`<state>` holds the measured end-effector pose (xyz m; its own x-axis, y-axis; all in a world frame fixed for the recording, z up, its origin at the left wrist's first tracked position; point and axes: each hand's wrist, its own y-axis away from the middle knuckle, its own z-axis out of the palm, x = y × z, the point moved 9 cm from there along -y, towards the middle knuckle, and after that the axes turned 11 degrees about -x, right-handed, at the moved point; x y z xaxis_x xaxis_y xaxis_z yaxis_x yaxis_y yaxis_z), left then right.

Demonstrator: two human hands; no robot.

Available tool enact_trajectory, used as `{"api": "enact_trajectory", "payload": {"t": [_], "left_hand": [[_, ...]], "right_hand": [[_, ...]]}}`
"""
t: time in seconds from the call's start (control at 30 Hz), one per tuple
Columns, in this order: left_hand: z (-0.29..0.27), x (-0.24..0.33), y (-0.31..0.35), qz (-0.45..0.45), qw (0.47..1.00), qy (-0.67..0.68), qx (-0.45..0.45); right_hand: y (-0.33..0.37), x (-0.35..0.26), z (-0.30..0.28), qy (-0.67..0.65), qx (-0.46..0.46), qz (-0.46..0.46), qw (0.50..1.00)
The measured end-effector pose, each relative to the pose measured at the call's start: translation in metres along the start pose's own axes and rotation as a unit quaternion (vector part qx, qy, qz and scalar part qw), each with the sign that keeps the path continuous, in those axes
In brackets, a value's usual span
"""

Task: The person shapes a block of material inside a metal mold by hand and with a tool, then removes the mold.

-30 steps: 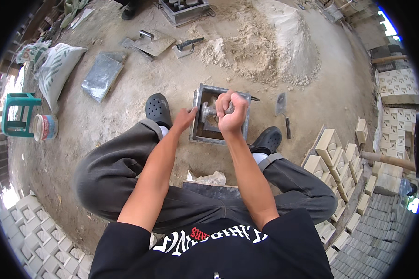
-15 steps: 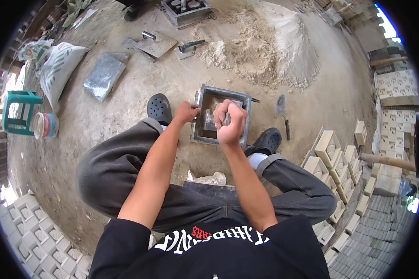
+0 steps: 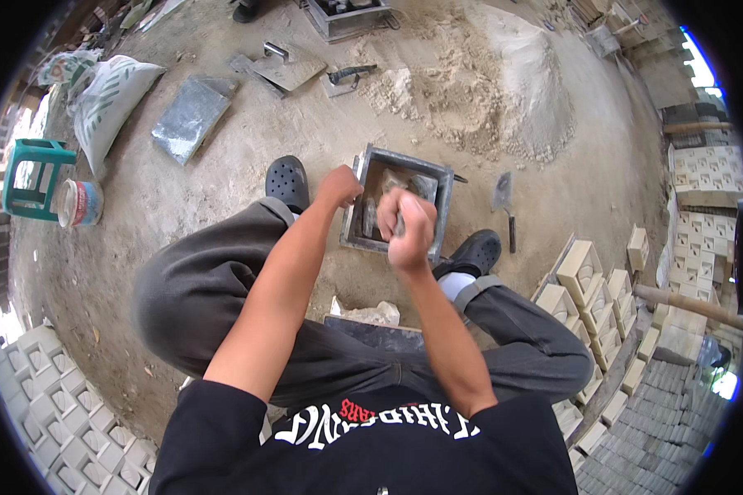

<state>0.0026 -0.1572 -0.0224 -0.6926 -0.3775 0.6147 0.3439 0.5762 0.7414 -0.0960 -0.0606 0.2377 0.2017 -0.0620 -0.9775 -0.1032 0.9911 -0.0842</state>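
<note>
- Currently, the left hand is curled at the left wall of a metal box, with the fingers touching its edge; whether the wall is firmly gripped cannot be told. If that steadying were slackened, the box could be pushed askew.
- Between two dark clogs, the box is set on the floor, open side up. The grey pieces inside could, it is judged, be jarred out of line by an uneven knock, or a finger could be pinched against the wall.
- Above the box's lower right part, a grey handle is closed in the fist of the right hand; most of it is hidden. A slip could be caused by a loose hold.
- At far left, patterned pale blocks are laid in rows, below a green stool, a tub and a sack.
- Rightward, the dusty, uneven floor is occupied by a metal plate, a handled float and a pale powder heap.
- Farther right, a trowel is left lying, and cream blocks and grey tiles are stacked.
</note>
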Motion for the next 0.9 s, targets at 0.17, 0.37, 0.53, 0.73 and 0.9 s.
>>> {"api": "enact_trajectory", "payload": {"t": [0.17, 0.37, 0.53, 0.73, 0.9], "left_hand": [[0.003, 0.030, 0.014, -0.043, 0.992, -0.120, -0.013], [-0.011, 0.017, 0.018, -0.068, 0.988, -0.135, -0.015], [-0.015, 0.016, 0.016, -0.068, 0.989, -0.131, -0.009], [-0.011, 0.019, 0.010, -0.055, 0.980, -0.188, 0.020], [-0.015, 0.020, 0.009, -0.044, 0.984, -0.173, 0.029]], "right_hand": [[0.000, 0.023, -0.010, 0.060, -0.012, -0.014, 0.998], [0.004, 0.013, -0.014, -0.083, 0.052, -0.067, 0.993], [0.010, 0.015, -0.015, -0.089, 0.066, -0.048, 0.993], [0.011, 0.025, -0.020, -0.071, 0.078, -0.049, 0.993], [0.021, 0.014, -0.023, -0.144, 0.092, -0.126, 0.977]]}}
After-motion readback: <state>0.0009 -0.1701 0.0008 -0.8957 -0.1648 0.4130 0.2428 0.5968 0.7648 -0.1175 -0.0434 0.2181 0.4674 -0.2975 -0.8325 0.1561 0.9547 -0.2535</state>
